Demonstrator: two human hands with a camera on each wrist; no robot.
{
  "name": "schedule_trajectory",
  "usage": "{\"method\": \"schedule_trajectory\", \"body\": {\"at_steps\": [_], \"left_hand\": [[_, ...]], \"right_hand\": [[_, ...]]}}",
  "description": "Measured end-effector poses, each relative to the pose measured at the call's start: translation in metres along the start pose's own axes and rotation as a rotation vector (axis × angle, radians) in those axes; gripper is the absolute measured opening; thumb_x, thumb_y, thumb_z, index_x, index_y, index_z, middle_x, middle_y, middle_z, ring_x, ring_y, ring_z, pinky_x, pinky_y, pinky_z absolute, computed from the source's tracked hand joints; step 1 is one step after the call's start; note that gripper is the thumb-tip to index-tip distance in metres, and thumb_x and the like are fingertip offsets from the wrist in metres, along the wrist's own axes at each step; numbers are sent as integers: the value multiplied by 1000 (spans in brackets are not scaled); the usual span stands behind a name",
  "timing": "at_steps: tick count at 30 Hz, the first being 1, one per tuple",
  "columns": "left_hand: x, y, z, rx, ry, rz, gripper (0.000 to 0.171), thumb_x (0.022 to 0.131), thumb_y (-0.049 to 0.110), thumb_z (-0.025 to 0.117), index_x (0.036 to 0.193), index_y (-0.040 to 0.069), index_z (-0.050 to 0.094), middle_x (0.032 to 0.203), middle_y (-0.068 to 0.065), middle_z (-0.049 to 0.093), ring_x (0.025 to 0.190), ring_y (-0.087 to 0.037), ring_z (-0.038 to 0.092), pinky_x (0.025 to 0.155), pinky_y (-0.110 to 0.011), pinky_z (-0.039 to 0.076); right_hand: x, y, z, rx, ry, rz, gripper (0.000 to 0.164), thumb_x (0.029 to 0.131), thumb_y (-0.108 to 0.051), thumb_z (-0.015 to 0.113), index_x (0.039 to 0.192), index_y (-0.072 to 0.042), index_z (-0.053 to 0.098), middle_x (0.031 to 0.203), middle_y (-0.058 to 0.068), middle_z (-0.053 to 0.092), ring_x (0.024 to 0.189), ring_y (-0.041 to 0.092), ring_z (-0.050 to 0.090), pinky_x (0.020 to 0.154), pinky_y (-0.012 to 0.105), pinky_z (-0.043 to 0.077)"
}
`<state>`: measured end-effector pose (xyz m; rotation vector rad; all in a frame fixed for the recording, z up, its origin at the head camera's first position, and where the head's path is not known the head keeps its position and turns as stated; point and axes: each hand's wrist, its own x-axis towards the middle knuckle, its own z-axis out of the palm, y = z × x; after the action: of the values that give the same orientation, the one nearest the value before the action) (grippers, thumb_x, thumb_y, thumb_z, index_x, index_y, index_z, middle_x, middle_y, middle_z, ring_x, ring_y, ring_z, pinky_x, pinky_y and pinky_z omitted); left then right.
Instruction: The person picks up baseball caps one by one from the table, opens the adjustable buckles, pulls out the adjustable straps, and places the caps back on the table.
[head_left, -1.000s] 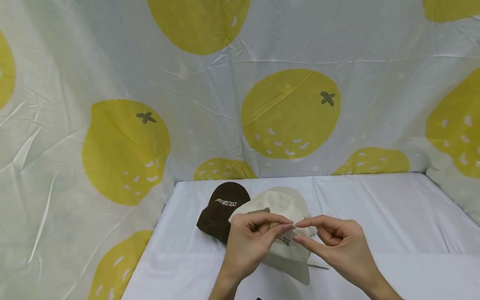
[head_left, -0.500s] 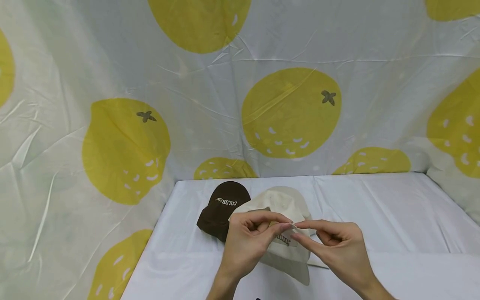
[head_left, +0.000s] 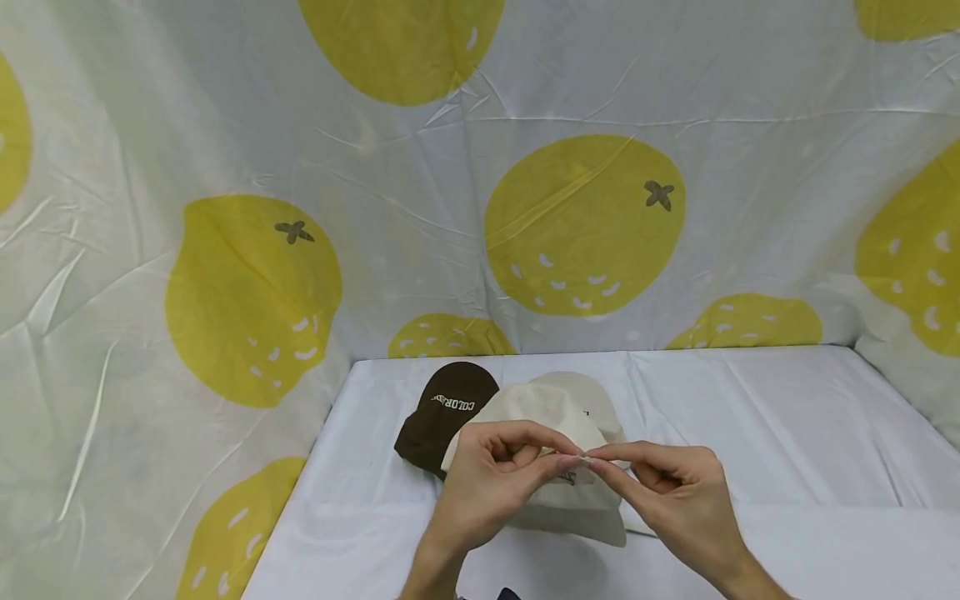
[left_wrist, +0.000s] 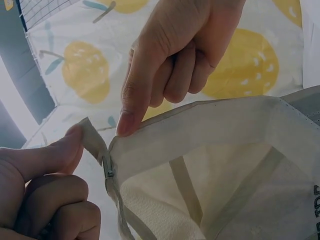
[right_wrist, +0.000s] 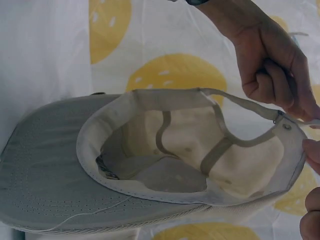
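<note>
Both hands are on a cream baseball cap, held above the table with its brim hanging low and its hollow inside showing in the wrist views. My left hand pinches the loose end of the back strap between thumb and forefinger. Close by, my right hand pinches the cap's rim beside a small metal buckle. In the head view the fingertips of the two hands meet and cover the strap and buckle. Much of the cap's front is behind the left hand.
A dark brown cap with white lettering lies at the back left of the white table. Behind the held cap is another beige cap, partly covered. A lemon-print curtain encloses the back and sides.
My right thumb and forefinger, apart a second ago, have come together at the cap's rim. The cap has tilted, its brim edge rising slightly and more of the beige cap showing behind.
</note>
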<state>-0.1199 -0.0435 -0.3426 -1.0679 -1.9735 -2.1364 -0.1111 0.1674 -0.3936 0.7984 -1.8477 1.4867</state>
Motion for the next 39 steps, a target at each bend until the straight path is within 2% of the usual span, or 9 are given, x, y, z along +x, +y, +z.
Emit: {"method": "schedule_trajectory", "body": {"at_steps": [3,6,9,10,13,21,26,30,39], "left_hand": [[-1,1,-2,-10,-35,-30,11,90,1,77,94,-9,75,60,-24,62,48,-4,22,44,-18,29],[-2,2,-2,-3,-57,-57,11,90,2,78,94,-7,76,54,-21,55,49,-3,21,43,-19,24],[-3,1,-1,7,-70,-52,12,89,3,79,94,-7,76,50,-18,51,50,-4,20,43,-20,25],[-3,1,0,13,-70,-46,12,89,4,80,94,-7,75,48,-16,47,50,-4,19,43,-20,24],[-3,0,0,22,-75,-12,12,89,3,80,93,-8,75,53,-17,56,49,-5,21,44,-19,27],[-2,-2,1,42,-100,65,7,91,-1,76,93,-7,75,61,-19,64,49,-4,20,43,-18,26],[-1,-2,1,61,-121,98,8,91,0,76,95,-6,76,47,-7,42,51,-4,18,43,-17,23],[-1,-3,2,100,-138,120,7,91,1,77,96,-3,77,47,-1,30,52,-2,17,43,-17,23],[-3,-3,3,241,-120,160,9,87,5,82,94,2,78,48,0,29,55,3,19,51,-9,31]], "right_hand": [[0,1,0,-12,-4,-23,42,66,22,83,93,-10,82,54,-4,19,49,7,13,42,10,17],[-1,2,0,-8,-13,-45,42,66,22,82,93,-10,81,53,-4,20,47,7,14,42,9,17],[-1,3,0,-1,-16,-58,39,68,21,82,94,-8,81,52,-4,21,47,8,14,43,9,17],[-1,3,0,0,-16,-61,38,69,21,82,94,-8,81,52,-3,21,47,8,14,43,9,17],[-1,3,0,1,-16,-63,36,70,20,82,93,-7,81,52,-3,21,47,8,14,43,9,16],[-1,2,0,-11,-20,-55,37,69,20,82,92,-8,81,51,-4,22,47,8,14,43,10,16],[0,2,1,-1,-17,-74,28,75,12,84,93,-9,81,51,-4,22,46,8,14,43,9,16],[0,3,2,5,-18,-93,23,78,8,84,93,-9,80,50,-4,23,45,7,14,43,9,17],[-1,3,2,18,-26,-94,24,78,10,83,94,-8,80,51,-4,23,46,7,14,42,9,16]]}}
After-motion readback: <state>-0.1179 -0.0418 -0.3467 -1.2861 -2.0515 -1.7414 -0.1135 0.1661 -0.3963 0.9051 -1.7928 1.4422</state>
